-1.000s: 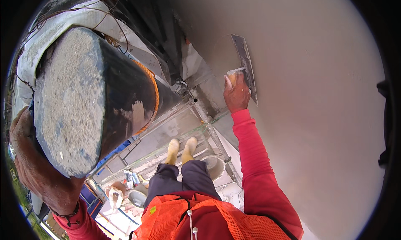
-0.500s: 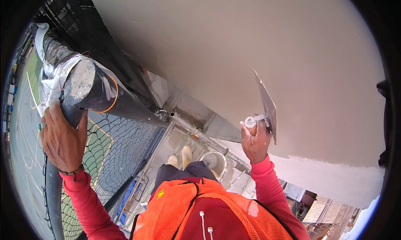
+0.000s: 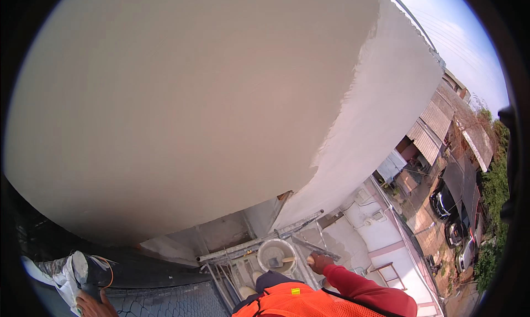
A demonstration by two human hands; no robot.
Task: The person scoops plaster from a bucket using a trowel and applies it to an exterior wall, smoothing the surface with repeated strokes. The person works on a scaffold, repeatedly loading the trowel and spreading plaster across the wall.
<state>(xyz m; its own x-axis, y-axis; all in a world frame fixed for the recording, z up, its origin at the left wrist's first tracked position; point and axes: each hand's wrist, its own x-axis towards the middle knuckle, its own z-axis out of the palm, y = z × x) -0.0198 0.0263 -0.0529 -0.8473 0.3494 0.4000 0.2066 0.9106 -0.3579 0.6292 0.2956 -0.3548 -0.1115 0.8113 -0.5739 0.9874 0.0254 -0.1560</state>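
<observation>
At the lower left, my left hand [image 3: 96,305] is closed around a dark pipe [image 3: 93,291] just under the cut end of a thick black post [image 3: 80,270]. White cloth [image 3: 65,286] is wrapped about the post. My right hand [image 3: 318,264] grips a plastering trowel [image 3: 316,247] by its handle, low and to the right of a bucket [image 3: 265,247]. The trowel's blade is seen nearly edge-on. Inside the bucket lies grey material and a tool with a wooden handle [image 3: 289,259]. A broad wall of smooth grey-brown plaster [image 3: 193,107] fills most of the view, with a paler strip [image 3: 381,91] along its right side.
Metal scaffold pipes [image 3: 237,252] run along the wall's foot beside the bucket. Black netting [image 3: 160,300] hangs at the lower left. Far below on the right are parked cars [image 3: 441,201], corrugated roofs [image 3: 433,124] and green trees [image 3: 497,173].
My view has swung up and to the right. The trowel in my right hand has come down from the wall to beside the bucket. My left hand still holds the pipe.
</observation>
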